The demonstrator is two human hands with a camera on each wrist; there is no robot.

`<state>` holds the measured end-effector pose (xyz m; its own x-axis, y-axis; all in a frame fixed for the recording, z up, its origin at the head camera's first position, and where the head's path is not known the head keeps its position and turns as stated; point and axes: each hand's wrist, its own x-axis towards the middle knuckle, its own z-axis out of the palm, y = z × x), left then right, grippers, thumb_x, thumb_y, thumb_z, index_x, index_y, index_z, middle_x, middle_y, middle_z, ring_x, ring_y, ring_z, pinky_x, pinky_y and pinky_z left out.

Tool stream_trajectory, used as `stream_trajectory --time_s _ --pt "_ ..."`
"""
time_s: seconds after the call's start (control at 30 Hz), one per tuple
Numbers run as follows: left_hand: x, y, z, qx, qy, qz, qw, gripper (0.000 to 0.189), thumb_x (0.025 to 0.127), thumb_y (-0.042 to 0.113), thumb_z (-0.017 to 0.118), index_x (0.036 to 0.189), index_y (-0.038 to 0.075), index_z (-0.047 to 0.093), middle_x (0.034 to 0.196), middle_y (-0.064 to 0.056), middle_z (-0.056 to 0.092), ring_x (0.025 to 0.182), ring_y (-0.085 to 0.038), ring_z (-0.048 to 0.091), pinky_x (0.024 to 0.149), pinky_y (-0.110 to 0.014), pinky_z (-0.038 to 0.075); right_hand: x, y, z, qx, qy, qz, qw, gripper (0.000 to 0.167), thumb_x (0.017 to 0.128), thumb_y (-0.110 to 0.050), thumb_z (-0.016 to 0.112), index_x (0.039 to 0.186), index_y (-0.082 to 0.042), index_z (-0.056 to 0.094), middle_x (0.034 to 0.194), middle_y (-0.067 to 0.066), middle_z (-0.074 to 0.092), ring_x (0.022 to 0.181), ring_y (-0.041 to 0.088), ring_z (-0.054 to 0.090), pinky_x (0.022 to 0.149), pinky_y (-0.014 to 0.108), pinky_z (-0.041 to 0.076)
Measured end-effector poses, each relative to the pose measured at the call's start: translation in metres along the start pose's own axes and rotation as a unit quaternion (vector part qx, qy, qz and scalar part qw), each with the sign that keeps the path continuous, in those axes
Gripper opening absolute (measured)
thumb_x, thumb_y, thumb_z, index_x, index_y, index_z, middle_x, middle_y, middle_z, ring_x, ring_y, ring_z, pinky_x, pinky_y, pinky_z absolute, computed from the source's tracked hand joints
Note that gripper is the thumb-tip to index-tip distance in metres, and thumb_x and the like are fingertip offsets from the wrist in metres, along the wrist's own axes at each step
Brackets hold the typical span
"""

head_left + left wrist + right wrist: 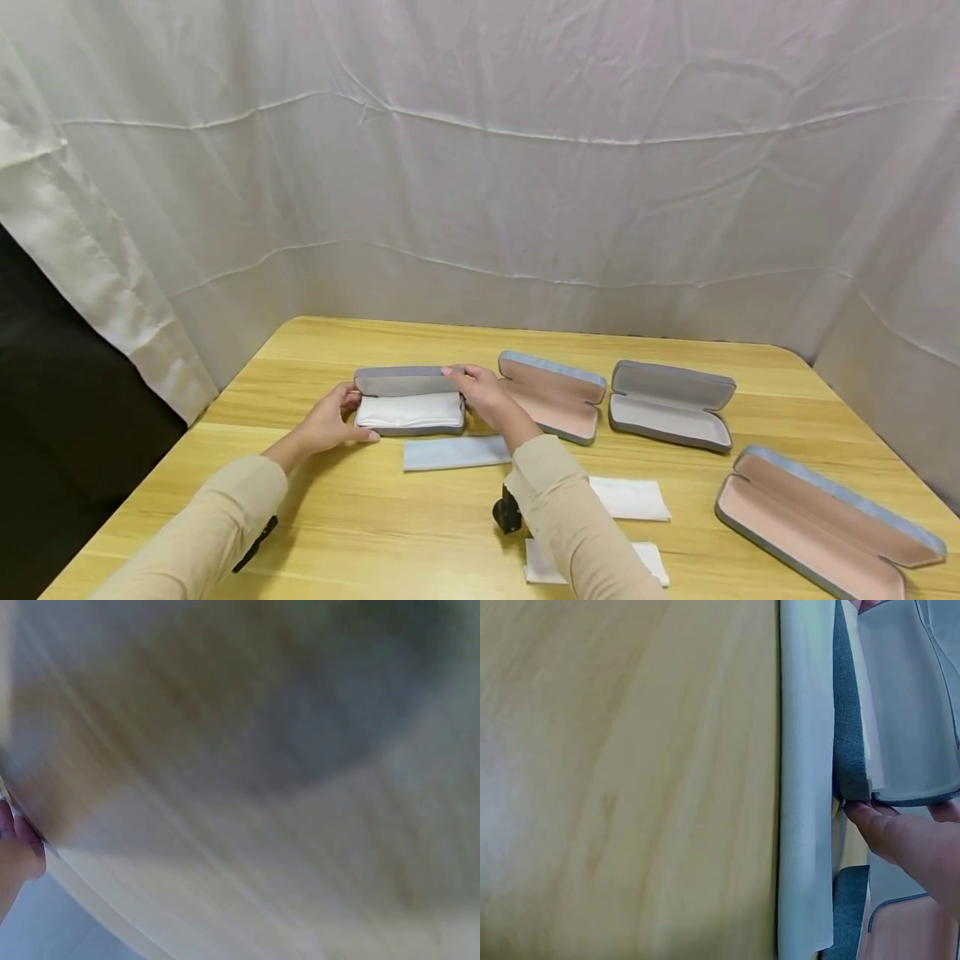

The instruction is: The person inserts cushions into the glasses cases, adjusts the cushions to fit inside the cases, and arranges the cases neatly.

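An open grey glasses case (409,431) stands at the left of the table with a folded white cloth (408,411) lying in its base. My left hand (327,422) grips the case's left end, thumb at the front edge and fingers at the side. At the right end my right hand (487,398) holds the raised lid, with fingertips on its top edge. The right wrist view shows a digit of the right hand (915,844) at the hinge corner. Just in front of the case lies a folded light-blue cloth (455,452).
To the right stand an open blue case with pink lining (551,408), an open grey case (670,414) and another open blue case (817,529). Two folded white cloths, one farther (633,498) and one nearer (651,560), lie around the right forearm. A pale curtain (525,208) hangs behind the table.
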<state>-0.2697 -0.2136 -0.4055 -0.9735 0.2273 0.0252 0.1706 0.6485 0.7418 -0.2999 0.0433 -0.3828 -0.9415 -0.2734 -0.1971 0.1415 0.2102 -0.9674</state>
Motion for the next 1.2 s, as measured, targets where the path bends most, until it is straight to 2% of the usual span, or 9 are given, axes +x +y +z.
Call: stream_trajectory --time_s 0.17,0.3,0.4,0.5,0.6,0.9,1.03,1.2 --pt "0.000 -0.001 0.000 0.001 0.005 0.004 1.0000 0.088 0.068 0.020 0.083 0.134 -0.008 0.032 0.128 -0.029 0.050 0.118 -0.040 0.046 0.105 -0.054 0.030 0.000 -0.001 0.001 -0.013 0.002 0.002 0.9999 0.063 0.094 -0.036 0.052 0.143 -0.002 0.031 0.152 0.017 0.022 0.141 0.033 0.020 0.112 0.050 0.025" --pt "0.001 -0.002 0.000 0.003 0.011 0.006 0.9999 0.088 0.067 0.020 0.084 0.133 -0.009 0.033 0.126 -0.029 0.051 0.116 -0.040 0.048 0.104 -0.054 0.032 -0.001 0.000 0.003 -0.029 0.013 -0.007 0.9995 0.058 0.094 -0.033 0.052 0.140 -0.001 0.036 0.148 0.018 0.028 0.134 0.029 0.031 0.107 0.047 0.032" --pt "0.002 -0.002 0.000 0.006 0.014 0.007 0.9999 0.090 0.066 0.020 0.084 0.133 -0.009 0.032 0.124 -0.028 0.052 0.115 -0.039 0.049 0.104 -0.053 0.033 -0.001 0.001 0.003 -0.046 0.017 -0.015 0.9987 0.051 0.094 -0.032 0.052 0.136 -0.003 0.044 0.135 0.016 0.039 0.116 0.024 0.041 0.094 0.040 0.039" --pt "0.002 -0.002 0.001 0.009 0.013 0.014 0.9998 0.090 0.065 0.020 0.085 0.132 -0.010 0.032 0.122 -0.029 0.053 0.112 -0.039 0.050 0.102 -0.053 0.035 -0.002 0.002 0.003 -0.059 0.016 -0.028 0.9977 0.046 0.095 -0.030 0.053 0.131 -0.003 0.048 0.117 0.013 0.046 0.099 0.020 0.042 0.079 0.034 0.037" --pt "0.002 -0.002 0.000 0.012 0.015 0.017 0.9997 0.088 0.065 0.019 0.085 0.130 -0.010 0.033 0.122 -0.030 0.053 0.112 -0.040 0.051 0.102 -0.053 0.036 -0.004 0.002 0.002 -0.062 0.009 -0.038 0.9973 0.042 0.095 -0.028 0.053 0.129 -0.004 0.050 0.107 0.009 0.046 0.090 0.018 0.040 0.073 0.032 0.035" --pt "0.001 -0.002 -0.002 0.017 0.007 0.015 0.9997 0.085 0.066 0.022 0.084 0.128 -0.008 0.035 0.125 -0.032 0.051 0.121 -0.044 0.046 0.104 -0.053 0.034 -0.012 0.001 -0.002 -0.090 -0.028 -0.064 0.9934 0.038 0.096 -0.025 0.051 0.128 -0.005 0.049 0.102 0.010 0.049 0.083 0.020 0.043 0.071 0.033 0.037" --pt "0.002 -0.003 -0.002 0.003 0.009 0.021 0.9997 0.080 0.066 0.019 0.084 0.125 -0.006 0.038 0.123 -0.030 0.054 0.121 -0.043 0.047 0.104 -0.053 0.034 -0.011 0.002 -0.004 -0.103 -0.038 -0.064 0.9919 0.040 0.095 -0.026 0.052 0.128 -0.005 0.048 0.091 0.008 0.048 0.078 0.020 0.042 0.068 0.033 0.036" --pt "0.003 -0.004 -0.002 0.000 0.008 0.019 0.9998 0.082 0.066 0.019 0.084 0.128 -0.006 0.037 0.123 -0.031 0.053 0.121 -0.044 0.047 0.104 -0.053 0.035 -0.011 0.003 -0.003 -0.120 -0.042 -0.066 0.9897 0.039 0.095 -0.027 0.052 0.127 -0.005 0.047 0.091 0.008 0.045 0.077 0.020 0.041 0.067 0.032 0.035"
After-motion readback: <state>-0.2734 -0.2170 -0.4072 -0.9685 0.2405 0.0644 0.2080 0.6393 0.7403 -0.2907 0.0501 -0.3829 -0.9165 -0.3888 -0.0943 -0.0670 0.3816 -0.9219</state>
